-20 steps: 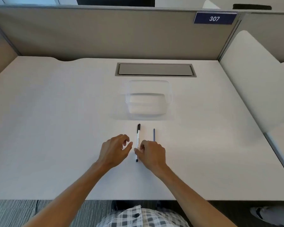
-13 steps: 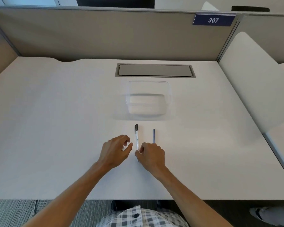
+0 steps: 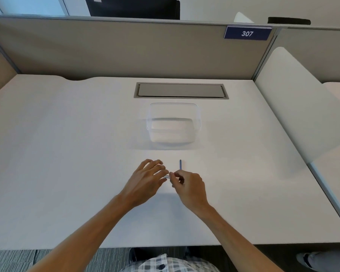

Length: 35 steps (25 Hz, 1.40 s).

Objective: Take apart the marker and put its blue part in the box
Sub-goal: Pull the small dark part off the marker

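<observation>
A: So, the marker [image 3: 166,176] is off the tabletop [image 3: 67,154] now. A moment ago it lay flat between the two hands; here only a short pale bit of it shows between the fingertips, just above the surface.

B: Who holds it?

A: The right hand [image 3: 188,185] pinches it, fingers curled round the barrel. The left hand [image 3: 145,177] has come in from the other side with its fingers fairly straight, tips touching or nearly touching the other end. Whether it grips yet, the view does not show clearly.

B: What does that mean for the job?

A: Probably that the pulling apart is about to begin. Nothing has gone into the box [image 3: 173,122].

B: And the thin blue stick [image 3: 180,164]?

A: It lies just beyond the right hand's knuckles, pointing away from the person, untouched. It looks like a blue part lying loose, though that is a guess.

B: Room to move?

A: Beyond the stick there is bare surface, then the clear box, open at the top, straight ahead. Behind it sits a grey hatch [image 3: 181,90], then the partition [image 3: 126,52]. The near edge runs under the forearms, well behind the hands.
</observation>
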### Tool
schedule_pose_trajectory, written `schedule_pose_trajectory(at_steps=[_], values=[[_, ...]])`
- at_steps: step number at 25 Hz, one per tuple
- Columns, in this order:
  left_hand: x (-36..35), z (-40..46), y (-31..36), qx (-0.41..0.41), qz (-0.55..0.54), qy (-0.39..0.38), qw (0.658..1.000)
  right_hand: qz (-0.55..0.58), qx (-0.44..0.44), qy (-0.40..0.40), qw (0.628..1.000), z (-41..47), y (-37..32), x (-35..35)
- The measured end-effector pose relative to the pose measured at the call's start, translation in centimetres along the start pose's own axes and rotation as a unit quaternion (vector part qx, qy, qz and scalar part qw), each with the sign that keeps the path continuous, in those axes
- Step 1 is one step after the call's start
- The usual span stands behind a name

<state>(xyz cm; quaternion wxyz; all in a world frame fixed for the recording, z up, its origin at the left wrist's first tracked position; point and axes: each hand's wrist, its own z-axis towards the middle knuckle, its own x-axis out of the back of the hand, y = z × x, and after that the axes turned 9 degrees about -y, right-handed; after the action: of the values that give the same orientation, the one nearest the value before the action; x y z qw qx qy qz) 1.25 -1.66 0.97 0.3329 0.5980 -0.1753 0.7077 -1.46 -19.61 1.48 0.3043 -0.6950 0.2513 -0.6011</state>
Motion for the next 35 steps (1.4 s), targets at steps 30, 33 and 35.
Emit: schedule_pose_trajectory(at_steps=[30, 33, 35], values=[[13.6, 3.8, 2.2, 0.110, -0.517, -0.230, 0.817, 0.196, 0.212, 0.183, 0.940, 0.6, -6.2, 5.4], [14.5, 4.0, 2.2, 0.097, -0.436, -0.183, 0.876, 0.238, 0.184, 0.181, 0.937, 0.6, -6.8, 6.0], [14.1, 3.8, 2.3, 0.087, -0.301, -0.114, 0.943, 0.285, 0.107, 0.144, 0.941, 0.7, -7.0, 6.1]])
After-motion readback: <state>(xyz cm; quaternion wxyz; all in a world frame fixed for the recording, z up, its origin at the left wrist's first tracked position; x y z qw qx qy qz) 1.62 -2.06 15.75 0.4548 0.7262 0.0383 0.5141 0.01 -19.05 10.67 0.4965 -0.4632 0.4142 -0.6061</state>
